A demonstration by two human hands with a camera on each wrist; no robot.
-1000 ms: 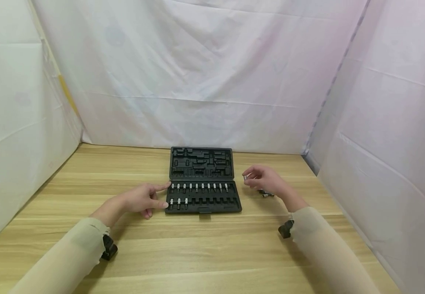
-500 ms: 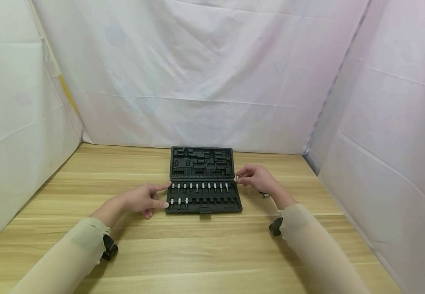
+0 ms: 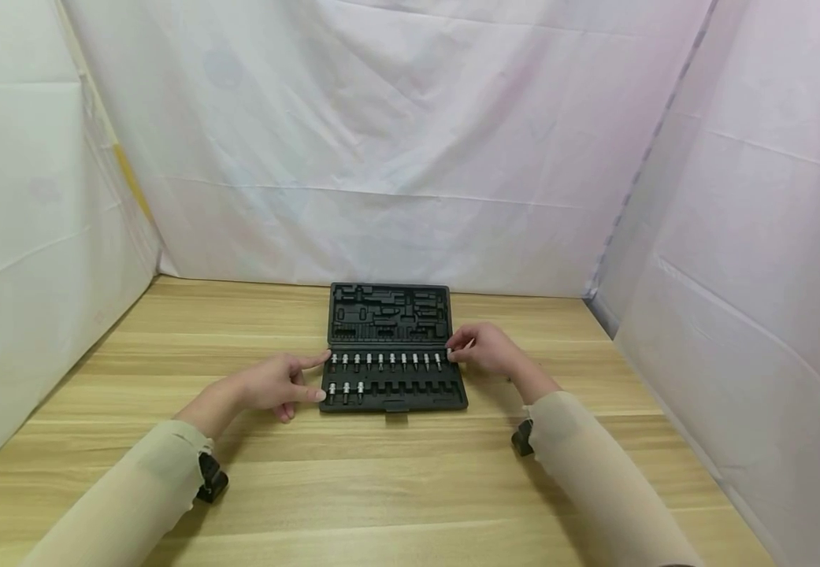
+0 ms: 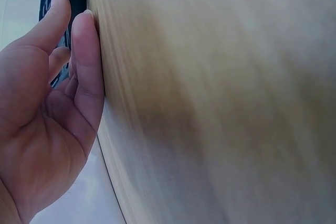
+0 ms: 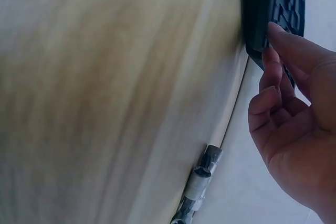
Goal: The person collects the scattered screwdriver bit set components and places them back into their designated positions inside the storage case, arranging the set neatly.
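A black socket case (image 3: 410, 375) lies unfolded on the table, its lid (image 3: 390, 313) toward the back. Silver bit sockets (image 3: 380, 359) fill most of the upper row, and three more bit sockets (image 3: 346, 389) stand at the left of the lower row. My left hand (image 3: 276, 384) touches the case's left edge with extended index finger and thumb, spread apart. At the upper right end of the tray, my right hand (image 3: 487, 350) pinches a small silver bit socket (image 3: 449, 353) between thumb and fingers; its lower part is hidden.
Loose sockets (image 5: 202, 179) lie on the wooden table (image 3: 381, 488) below my right hand in the right wrist view; my arm mostly hides them in the head view. White sheeting (image 3: 395, 157) encloses the back and both sides.
My right hand has moved left with the bit socket, from beside the case to the right end of its upper row. The left hand has stayed at the left edge.
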